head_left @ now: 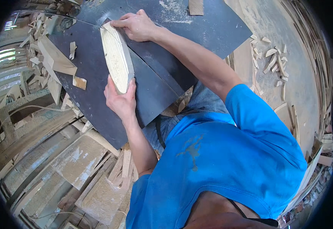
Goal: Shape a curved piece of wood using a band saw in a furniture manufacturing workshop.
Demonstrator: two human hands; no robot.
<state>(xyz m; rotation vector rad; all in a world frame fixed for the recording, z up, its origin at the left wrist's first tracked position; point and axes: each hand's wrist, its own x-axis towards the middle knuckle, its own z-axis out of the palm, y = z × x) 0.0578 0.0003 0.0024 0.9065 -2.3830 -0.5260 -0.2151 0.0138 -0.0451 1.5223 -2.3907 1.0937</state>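
A pale, boat-shaped piece of wood (117,57) with visible grain lies on a dark flat table (94,72). My left hand (120,100) grips its near end, thumb on one side and fingers on the other. My right hand (136,26) rests with its fingers pressed on the far end of the wood. A thin saw blade (86,22) runs across the table close to that far end. Both forearms come in from the lower right, over my blue shirt.
Wood offcuts (56,59) and small scraps lie on the table's left part and beyond its edge. Sawdust (174,13) covers the far side. More offcuts (269,57) are scattered on the concrete floor at right. Dusty curved boards (59,160) are stacked at lower left.
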